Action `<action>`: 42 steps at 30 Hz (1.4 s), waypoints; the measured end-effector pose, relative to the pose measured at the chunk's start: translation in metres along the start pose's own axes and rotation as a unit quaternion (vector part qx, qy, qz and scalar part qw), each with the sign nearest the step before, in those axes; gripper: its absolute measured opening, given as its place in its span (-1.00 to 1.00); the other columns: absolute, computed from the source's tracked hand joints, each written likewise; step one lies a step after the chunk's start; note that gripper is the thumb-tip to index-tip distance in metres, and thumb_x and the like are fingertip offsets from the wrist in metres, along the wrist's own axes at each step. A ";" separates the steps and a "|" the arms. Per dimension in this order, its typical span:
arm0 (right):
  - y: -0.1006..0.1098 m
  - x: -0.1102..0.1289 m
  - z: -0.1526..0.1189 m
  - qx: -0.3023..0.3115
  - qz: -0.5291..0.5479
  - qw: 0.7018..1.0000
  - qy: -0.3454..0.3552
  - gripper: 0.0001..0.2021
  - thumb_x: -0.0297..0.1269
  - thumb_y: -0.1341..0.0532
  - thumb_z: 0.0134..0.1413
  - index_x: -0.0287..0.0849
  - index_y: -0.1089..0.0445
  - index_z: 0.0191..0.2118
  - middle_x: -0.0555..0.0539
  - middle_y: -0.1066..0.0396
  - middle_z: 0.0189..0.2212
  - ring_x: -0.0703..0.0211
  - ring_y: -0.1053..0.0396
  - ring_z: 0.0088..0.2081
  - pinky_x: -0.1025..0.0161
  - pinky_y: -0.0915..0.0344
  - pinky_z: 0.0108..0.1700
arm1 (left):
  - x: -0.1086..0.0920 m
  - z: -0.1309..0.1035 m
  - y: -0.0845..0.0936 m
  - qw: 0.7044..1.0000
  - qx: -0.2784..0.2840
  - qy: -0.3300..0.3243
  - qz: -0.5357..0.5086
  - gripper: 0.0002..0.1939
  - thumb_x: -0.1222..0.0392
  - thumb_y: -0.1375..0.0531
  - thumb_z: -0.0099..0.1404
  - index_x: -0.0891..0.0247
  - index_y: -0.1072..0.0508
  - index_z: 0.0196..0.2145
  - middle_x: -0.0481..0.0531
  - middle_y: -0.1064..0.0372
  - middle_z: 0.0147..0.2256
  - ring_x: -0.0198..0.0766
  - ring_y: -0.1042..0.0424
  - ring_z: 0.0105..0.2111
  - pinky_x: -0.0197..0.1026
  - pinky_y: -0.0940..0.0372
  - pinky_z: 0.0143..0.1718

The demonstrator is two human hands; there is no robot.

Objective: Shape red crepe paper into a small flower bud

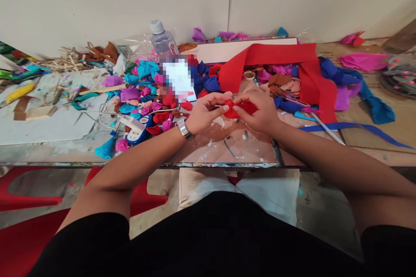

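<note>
Both of my hands meet over the table's front middle, around a small red crepe-paper flower (230, 103). My left hand (211, 110), with a metal watch (184, 129) on its wrist, pinches the flower's rolled head between thumb and fingers. From the right, my right hand (258, 107) grips the loose red paper (247, 108) that runs off the flower. A long red crepe strip (269, 55) lies folded behind the hands. Finished-looking rolled paper flowers in red, blue, purple and pink (147, 91) are heaped to the left.
A water bottle (162, 39) stands at the back beside a lit phone (180, 78). A blue-and-white power strip (139, 130) with cables lies left of my hands. Wood sticks (73, 58) are piled far left. Blue paper strips (364, 127) lie right. A red chair (35, 229) is below left.
</note>
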State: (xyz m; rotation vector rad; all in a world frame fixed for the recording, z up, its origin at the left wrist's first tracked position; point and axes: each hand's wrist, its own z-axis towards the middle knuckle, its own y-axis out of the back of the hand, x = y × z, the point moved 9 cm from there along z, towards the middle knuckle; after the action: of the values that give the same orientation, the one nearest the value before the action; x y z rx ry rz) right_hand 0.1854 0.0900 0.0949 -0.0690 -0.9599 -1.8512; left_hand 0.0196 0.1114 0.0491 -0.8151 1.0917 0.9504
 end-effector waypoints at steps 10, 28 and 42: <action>0.003 0.014 0.000 -0.010 -0.027 0.997 0.070 -0.86 -0.16 -0.27 0.41 0.01 -0.56 -0.21 -0.01 -0.70 -0.24 0.01 -0.58 -0.18 -0.05 -0.37 0.04 | 0.014 0.001 0.001 0.998 -0.009 0.023 -0.062 -0.56 -0.06 -0.60 0.17 0.19 -0.67 -0.10 0.10 -0.69 0.01 -0.20 -0.67 -0.02 -0.11 -0.53 0.11; 0.001 0.003 0.001 -0.007 0.016 1.000 0.025 -0.79 -0.03 -0.34 0.37 -0.04 -0.55 -0.19 -0.07 -0.68 -0.24 -0.05 -0.57 -0.17 -0.06 -0.37 -0.03 | 0.002 0.001 0.000 0.999 0.025 -0.036 0.027 -0.54 -0.14 -0.49 0.32 0.20 -0.65 0.02 0.14 -0.68 0.05 -0.15 -0.68 0.02 -0.10 -0.55 0.11; -0.007 0.013 0.000 0.030 0.017 0.995 0.096 -0.67 0.02 -0.19 0.49 0.02 -0.54 0.15 -0.18 -0.53 0.03 -0.13 -0.50 0.07 -0.16 -0.41 0.12 | 0.000 -0.001 -0.007 0.998 0.050 -0.048 0.003 -0.47 -0.11 -0.46 0.38 0.13 -0.41 0.13 0.11 -0.60 0.06 -0.23 -0.62 0.05 -0.16 -0.46 0.13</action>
State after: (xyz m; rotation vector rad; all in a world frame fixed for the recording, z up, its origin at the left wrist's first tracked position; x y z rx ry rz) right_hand 0.1731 0.0813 0.0964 0.1263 -0.8751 -1.7611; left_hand 0.0256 0.1082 0.0497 -0.6772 1.0499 0.9227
